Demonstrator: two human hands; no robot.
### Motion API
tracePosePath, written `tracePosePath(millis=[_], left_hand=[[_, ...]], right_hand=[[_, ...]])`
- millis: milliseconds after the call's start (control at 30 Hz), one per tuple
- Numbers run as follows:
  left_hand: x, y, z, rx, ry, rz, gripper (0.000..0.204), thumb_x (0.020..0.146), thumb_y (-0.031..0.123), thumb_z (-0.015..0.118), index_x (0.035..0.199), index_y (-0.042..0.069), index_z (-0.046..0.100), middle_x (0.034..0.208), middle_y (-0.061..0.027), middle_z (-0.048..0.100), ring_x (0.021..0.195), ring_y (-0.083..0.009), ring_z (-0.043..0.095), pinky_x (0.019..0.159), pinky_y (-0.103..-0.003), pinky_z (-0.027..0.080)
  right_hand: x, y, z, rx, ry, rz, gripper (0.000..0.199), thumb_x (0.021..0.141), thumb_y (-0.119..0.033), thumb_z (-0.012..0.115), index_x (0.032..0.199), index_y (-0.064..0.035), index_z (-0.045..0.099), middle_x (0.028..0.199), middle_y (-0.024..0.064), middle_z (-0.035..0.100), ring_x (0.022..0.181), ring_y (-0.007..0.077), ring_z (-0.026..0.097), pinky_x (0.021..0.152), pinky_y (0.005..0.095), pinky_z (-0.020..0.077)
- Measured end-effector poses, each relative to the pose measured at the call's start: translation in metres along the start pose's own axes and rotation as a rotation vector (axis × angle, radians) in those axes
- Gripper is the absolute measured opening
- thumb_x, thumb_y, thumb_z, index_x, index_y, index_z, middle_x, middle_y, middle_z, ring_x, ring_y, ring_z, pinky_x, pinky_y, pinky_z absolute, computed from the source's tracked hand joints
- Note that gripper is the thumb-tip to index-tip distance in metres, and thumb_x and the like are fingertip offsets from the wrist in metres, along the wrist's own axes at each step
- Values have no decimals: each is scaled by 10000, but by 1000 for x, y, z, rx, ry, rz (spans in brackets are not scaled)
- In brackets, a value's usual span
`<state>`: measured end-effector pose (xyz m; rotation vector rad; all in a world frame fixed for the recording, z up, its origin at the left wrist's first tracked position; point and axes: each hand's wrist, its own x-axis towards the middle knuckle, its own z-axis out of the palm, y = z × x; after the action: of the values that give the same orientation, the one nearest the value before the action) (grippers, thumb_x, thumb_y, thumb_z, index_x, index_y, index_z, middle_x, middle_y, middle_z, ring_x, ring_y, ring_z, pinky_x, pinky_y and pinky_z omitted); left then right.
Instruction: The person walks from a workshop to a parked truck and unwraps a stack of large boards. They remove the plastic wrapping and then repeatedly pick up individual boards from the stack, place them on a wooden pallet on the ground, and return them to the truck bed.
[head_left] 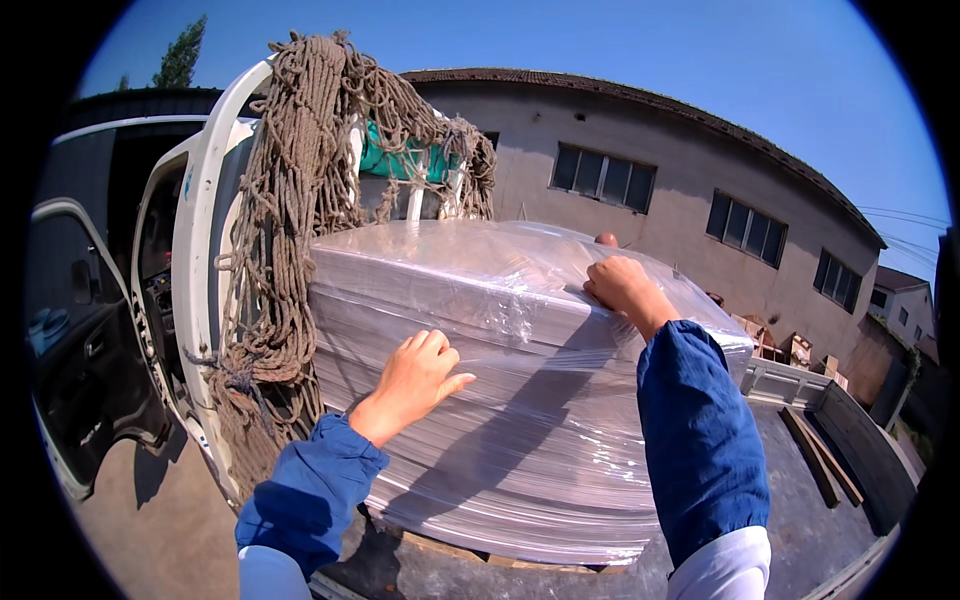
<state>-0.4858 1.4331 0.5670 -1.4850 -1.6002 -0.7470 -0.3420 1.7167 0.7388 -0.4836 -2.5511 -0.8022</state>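
A tall stack of flat sheets [500,430], wound in clear plastic wrap [515,315], stands on a wooden pallet [440,546] on a truck bed. At the stack's upper edge my right hand [628,290] is closed with bent fingers on the wrap; its fingertips are partly hidden. My left hand [415,380] is in front of the stack's near side, lower and further left. Its fingers are slightly bent and the thumb stands apart, with nothing visible in it. Whether it touches the wrap I cannot tell. Blue sleeve covers are on both forearms.
Thick bundles of brown rope [300,150] hang over the white rack [222,130] at left, beside an open cab door [90,350]. Wooden strips [815,455] lie on the truck bed [770,530] at right, inside a low side wall [865,460]. A grey building [690,180] stands behind.
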Motion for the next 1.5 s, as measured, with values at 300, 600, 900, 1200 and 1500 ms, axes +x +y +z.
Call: tracePosePath(millis=[300,600,900,1200,1500], left_hand=[[4,8,-22,14,-112,-87,338,824,277,735,1018,23,625,984,-108,566,958,-302,550,824,-394,471],[153,88,34,-48,92,93,371,934,318,594,1136,8,616,1139,-177,611,1085,-355,553,942,-432,427],[238,148,122,-189,-245,-295,402,912,376,560,884,5,711,762,-195,676,759,-357,660,726,-424,497],[297,153,133,-948,-162,-778,228,869,116,596,651,53,619,583,-39,559,501,-131,506,445,-295,344],[279,172,113,-1218,-152,-773,148,927,73,537,848,23,651,841,-53,658,763,-128,623,686,-266,519]], right_hand=[[-32,118,-13,-40,251,216,267,959,-226,522,864,-18,659,796,198,695,776,363,691,676,437,555],[-2,162,-13,162,568,167,186,942,-157,556,900,-10,661,818,184,701,773,328,704,659,394,569],[-101,143,-32,472,328,28,394,974,-376,572,829,-22,666,803,176,674,738,305,657,677,401,526],[-202,158,24,340,479,-234,289,894,-344,633,995,-80,691,962,94,657,969,252,595,852,389,462],[-143,101,-5,355,307,100,517,836,-526,636,895,-23,743,867,172,697,876,310,664,799,406,508]])
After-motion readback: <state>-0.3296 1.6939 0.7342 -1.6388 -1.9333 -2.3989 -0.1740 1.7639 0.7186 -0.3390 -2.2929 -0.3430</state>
